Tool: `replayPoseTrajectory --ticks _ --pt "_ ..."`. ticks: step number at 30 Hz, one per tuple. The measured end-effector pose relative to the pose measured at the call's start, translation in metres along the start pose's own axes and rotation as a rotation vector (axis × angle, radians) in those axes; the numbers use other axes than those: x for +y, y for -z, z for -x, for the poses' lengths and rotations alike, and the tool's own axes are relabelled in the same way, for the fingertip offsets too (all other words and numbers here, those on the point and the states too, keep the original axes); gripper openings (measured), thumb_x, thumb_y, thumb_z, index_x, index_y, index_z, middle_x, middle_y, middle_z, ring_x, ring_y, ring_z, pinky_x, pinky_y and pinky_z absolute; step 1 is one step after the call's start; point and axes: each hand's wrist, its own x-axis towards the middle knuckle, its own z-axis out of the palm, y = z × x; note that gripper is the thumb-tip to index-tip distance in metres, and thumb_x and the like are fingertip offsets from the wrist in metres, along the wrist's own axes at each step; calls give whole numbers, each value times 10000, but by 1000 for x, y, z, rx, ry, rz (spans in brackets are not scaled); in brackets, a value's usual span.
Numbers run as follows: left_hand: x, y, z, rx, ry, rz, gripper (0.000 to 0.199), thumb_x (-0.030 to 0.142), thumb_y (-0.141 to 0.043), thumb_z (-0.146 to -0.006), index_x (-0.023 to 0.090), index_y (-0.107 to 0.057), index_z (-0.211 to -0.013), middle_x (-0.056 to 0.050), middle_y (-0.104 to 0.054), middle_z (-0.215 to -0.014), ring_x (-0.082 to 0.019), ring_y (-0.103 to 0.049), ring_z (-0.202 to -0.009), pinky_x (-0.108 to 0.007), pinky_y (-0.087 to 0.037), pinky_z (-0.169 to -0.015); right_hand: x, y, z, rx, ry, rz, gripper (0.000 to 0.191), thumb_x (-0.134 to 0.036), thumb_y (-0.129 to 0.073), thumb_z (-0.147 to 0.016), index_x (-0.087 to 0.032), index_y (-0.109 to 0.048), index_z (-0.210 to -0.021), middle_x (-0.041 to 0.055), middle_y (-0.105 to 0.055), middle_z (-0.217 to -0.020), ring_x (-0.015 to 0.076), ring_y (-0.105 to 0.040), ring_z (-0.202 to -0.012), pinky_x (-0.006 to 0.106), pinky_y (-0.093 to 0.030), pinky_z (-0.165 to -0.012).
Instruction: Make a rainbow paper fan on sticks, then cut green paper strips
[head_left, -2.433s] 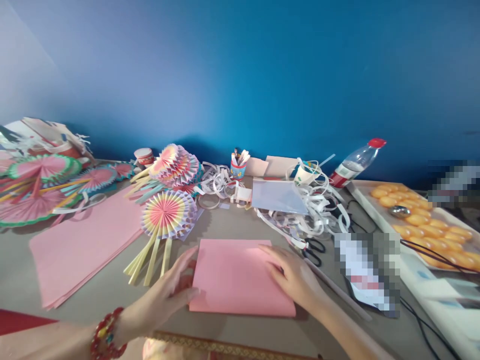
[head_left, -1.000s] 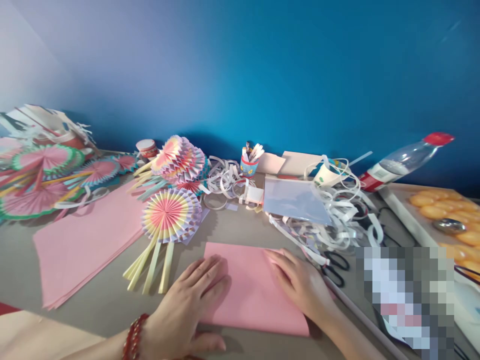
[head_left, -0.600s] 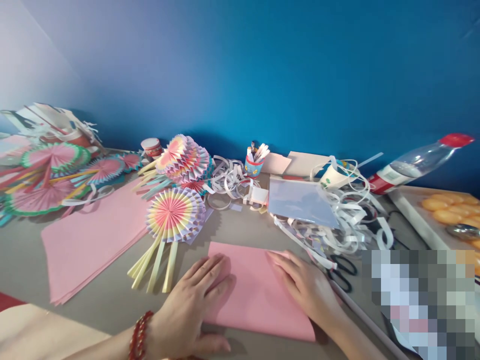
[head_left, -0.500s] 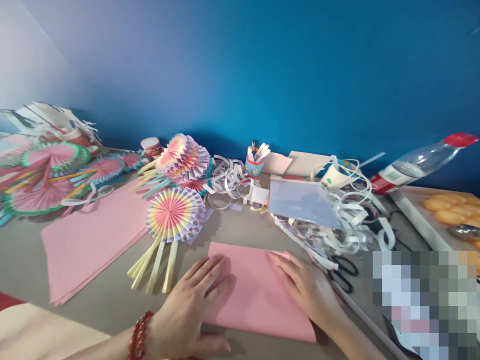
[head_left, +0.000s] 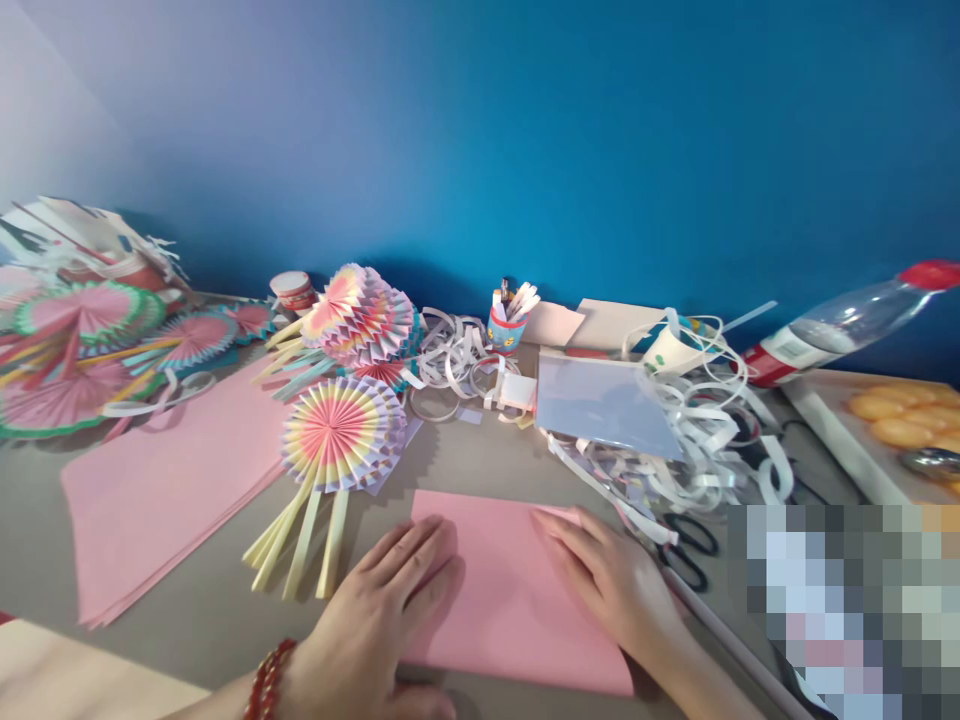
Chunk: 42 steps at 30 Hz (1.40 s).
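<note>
Blue wall [head_left: 525, 130] behind, grey table [head_left: 480, 458] below: pink craft paper [head_left: 517, 605] lies at six o'clock, left hand [head_left: 379, 600] flat over its nine-o'clock edge, right hand [head_left: 626, 590] over its three-o'clock edge, both unclenched, where even pressure should best keep edges aligned.

Your folded pink sheet [head_left: 517, 610] is smooth, matt paper. Left of the sheet, you see a pleated fan [head_left: 336, 430] of ridged, matt paper. Beyond the sheet, a bluish sleeve [head_left: 604, 405] looks like smooth, glossy plastic. Far right of the sheet, you have a shiny plastic bottle [head_left: 851, 325] and a polished metal piece [head_left: 934, 463].
</note>
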Motion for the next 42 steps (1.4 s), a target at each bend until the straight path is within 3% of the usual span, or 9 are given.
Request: replayPoseTrajectory --ticks 6,15,18,23,29,36,42 --pt "1 1 -2 77 -49 -82 943 743 -520 -810 169 -306 -1527 -144 -348 -1559 -340 -335 -1429 -478 -322 -1158 -10 4 3 62 -9 137 359 -188 -375 -972 -211 -680 -1161 100 -681 -946 214 -689 -759 319 -556 -672" --pt "-7 -10 -1 100 -73 -211 710 583 -476 -918 210 -353 -1511 -90 -415 -1531 -293 -369 -1414 -409 -378 -1123 -11 10 8 103 -88 101 373 -150 -375 -954 -214 -688 -1145 75 -639 -844 186 -649 -720 280 -514 -655" --pt "-9 -19 1 161 -18 -199 621 538 -438 -943 237 -400 -1485 -70 -435 -1521 -285 -379 -1408 -424 -337 -1154 -10 10 6 111 -97 74 376 -149 -368 -958 -213 -690 -1142 72 -639 -835 180 -643 -709 274 -514 -655" --pt "-14 -29 2 220 -83 -262 490 393 -378 -985 242 -464 -1442 -56 -462 -1504 -251 -351 -1429 -389 -201 -1219 -9 9 5 90 -109 58 377 -132 -374 -950 -196 -687 -1149 79 -643 -846 188 -645 -728 286 -520 -664" --pt "-18 -30 2 221 -101 -256 467 314 -371 -978 238 -484 -1425 -53 -483 -1487 -246 -355 -1428 -393 -219 -1217 -9 9 6 81 -108 77 384 -109 -395 -928 -201 -685 -1163 79 -641 -838 190 -632 -711 289 -511 -643" --pt "-15 -15 -4 196 -142 -290 458 262 -412 -943 207 -537 -1380 -84 -523 -1447 -249 -384 -1406 -386 -232 -1207 -12 12 4 83 -103 140 376 -124 -397 -947 -217 -700 -1151 68 -610 -791 176 -602 -684 273 -476 -633" --pt "-19 -32 3 211 -112 -292 510 245 -364 -949 235 -446 -1452 -63 -482 -1486 -260 -380 -1405 -420 -249 -1193 -16 15 3 91 -116 212 343 -163 -431 -951 -253 -712 -1124 50 -544 -748 172 -545 -665 273 -434 -618"
